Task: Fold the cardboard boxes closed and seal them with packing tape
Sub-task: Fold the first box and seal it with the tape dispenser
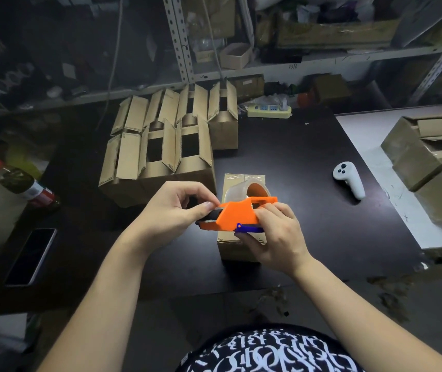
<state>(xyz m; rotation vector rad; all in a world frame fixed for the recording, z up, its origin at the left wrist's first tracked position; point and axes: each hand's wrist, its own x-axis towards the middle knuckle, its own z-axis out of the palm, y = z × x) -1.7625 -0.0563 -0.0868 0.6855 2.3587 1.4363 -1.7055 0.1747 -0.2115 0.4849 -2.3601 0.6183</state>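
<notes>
Right hand (276,234) grips tape dispenser (238,213), left hand (171,210) pinches its front, over closed box (237,248); open boxes (161,146) beyond left hand unsealed.

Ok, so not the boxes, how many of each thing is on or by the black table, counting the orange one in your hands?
tape dispenser: 1
white controller: 1
phone: 1
bottle: 1
power strip: 1
Total: 5
</notes>
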